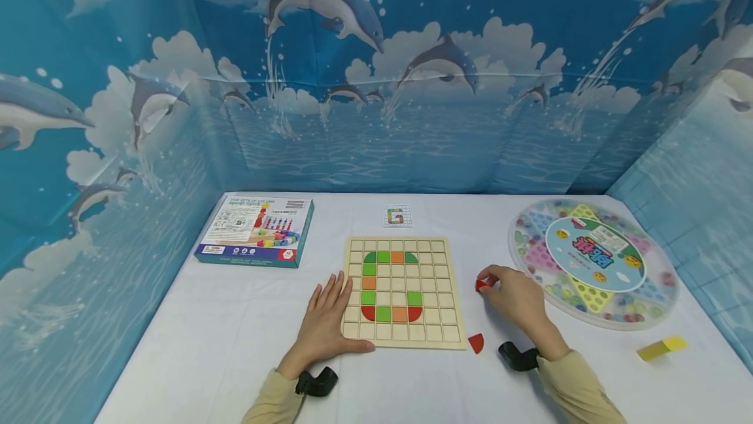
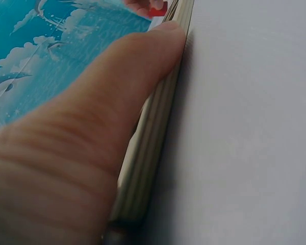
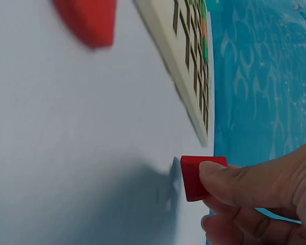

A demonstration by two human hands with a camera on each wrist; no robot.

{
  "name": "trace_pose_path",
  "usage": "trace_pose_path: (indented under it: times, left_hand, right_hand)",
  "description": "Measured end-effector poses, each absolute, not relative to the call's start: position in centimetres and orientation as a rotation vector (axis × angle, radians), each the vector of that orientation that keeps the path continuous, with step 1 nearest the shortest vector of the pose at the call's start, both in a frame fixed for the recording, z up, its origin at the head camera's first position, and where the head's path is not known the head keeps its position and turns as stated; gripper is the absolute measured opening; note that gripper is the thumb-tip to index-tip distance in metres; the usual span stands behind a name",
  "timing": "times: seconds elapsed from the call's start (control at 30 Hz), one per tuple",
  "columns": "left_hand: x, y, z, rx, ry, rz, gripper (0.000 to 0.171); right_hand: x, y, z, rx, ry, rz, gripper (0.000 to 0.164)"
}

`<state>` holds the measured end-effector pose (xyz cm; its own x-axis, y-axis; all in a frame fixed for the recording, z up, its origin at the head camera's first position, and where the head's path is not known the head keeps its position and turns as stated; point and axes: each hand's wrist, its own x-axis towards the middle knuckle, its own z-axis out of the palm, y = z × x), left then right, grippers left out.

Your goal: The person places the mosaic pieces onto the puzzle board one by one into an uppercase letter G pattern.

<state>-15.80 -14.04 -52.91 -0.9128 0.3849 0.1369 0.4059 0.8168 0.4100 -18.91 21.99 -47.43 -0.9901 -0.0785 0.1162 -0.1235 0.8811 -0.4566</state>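
Observation:
A wooden grid board [image 1: 435, 332] lies on the white cloth, with green, orange and red tiles set in some of its squares. My left hand [image 1: 325, 323] rests at its front left corner, fingers straight along the left side. In the left wrist view its thumb [image 2: 137, 56] lies along the board's front edge. Right of the board, my right hand [image 1: 518, 300] pinches a small red block [image 3: 193, 177] between thumb and fingers, above the cloth. A red quarter-round tile [image 1: 476, 343] lies near the board's front right corner.
Behind the board lies a small pattern card [image 1: 397, 215] with a coloured G shape. A boxed toy set [image 1: 255, 231] sits at the back left. On the right are a round clear game case [image 1: 594, 264] and a yellow block [image 1: 661, 348].

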Motion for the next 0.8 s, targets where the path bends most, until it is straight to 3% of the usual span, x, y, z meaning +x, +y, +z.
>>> trace_pose_path:
  times: [0.47, 0.8]
  left_hand:
    - [-15.9, -14.0, -53.0, -0.643, -2.951, -0.686, 0.125]
    - [-15.9, -14.1, -52.9, -0.639, -2.96, -0.691, 0.125]
  right_hand:
    - [-21.1, 15.1, -47.8, 0.47, -2.916, 1.008, 0.008]
    - [-21.6, 12.6, -47.8, 0.526, -2.915, 0.991, 0.009]
